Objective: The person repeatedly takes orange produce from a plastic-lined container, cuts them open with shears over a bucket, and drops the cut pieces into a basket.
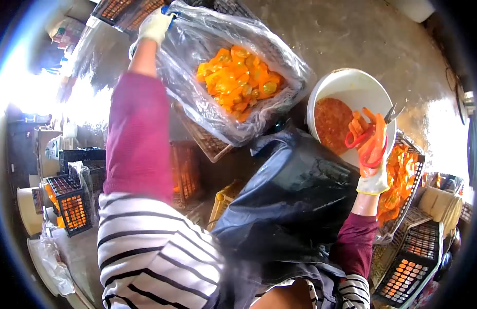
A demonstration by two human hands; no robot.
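Note:
My left hand, in a white glove with blue at the fingertips, is closed on the edge of a clear plastic liner at the upper left. The liner lines a crate and holds a pile of wet orange pieces, some with greenish round spots. My right hand wears a white glove stained orange. It is closed around scissors with red handles, their blades pointing up past the fingers. Beneath that hand stands a white bucket with reddish-orange pulp inside.
At the right, a crate holds more orange pieces, with a black crate below it. Black crates and a white bucket stand at the left. A yellow crate sits beside my black apron.

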